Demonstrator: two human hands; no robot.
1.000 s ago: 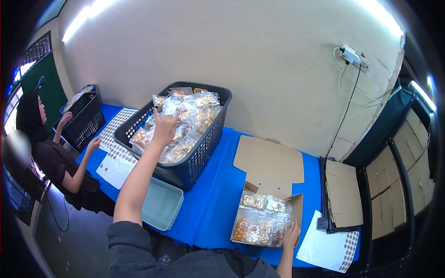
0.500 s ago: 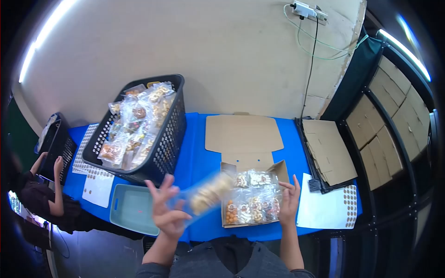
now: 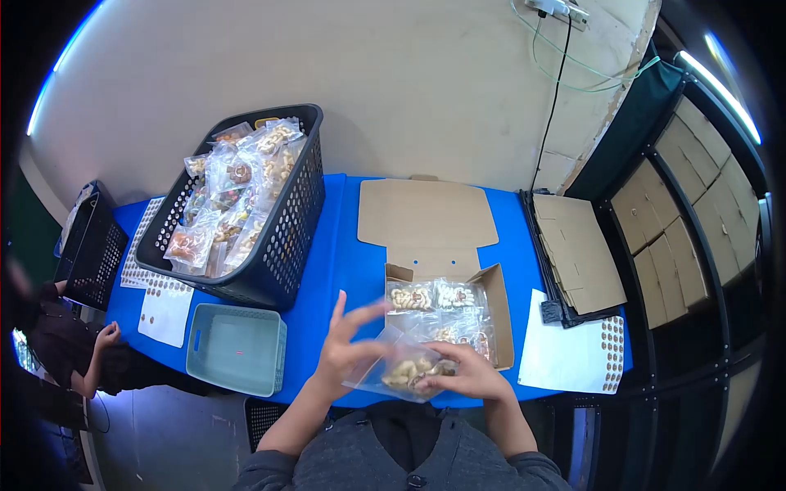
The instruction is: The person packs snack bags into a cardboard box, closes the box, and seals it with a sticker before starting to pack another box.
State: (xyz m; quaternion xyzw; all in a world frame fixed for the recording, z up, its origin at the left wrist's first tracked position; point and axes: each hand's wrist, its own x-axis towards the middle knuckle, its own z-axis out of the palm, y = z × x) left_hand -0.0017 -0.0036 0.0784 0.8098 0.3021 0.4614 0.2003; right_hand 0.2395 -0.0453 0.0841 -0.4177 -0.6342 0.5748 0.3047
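Observation:
A clear plastic bag of pale nuts (image 3: 399,373), probably cashews, is held tilted near my chest, over the front edge of the open cardboard box (image 3: 501,327). My right hand (image 3: 473,374) grips its right side, thumb and fingers closed on the plastic. My left hand (image 3: 345,353) is at the bag's left edge with fingers spread and slightly blurred; whether it touches the plastic is hard to see. Inside the box lie several snack bags (image 3: 455,296) with round brown labels. The held bag and my right hand hide the box's front part.
A black basket (image 3: 282,245) heaped with snack bags stands at left, behind a grey-green tray (image 3: 196,348). Sticker sheets (image 3: 565,360) and flat cardboard (image 3: 581,254) lie at right. Another person (image 3: 70,344) stands far left by a second black basket (image 3: 92,254).
The bag has come in toward my chest, passing from my left hand to my right hand's grip. My right hand has moved left and closed on it. The view has shifted slightly.

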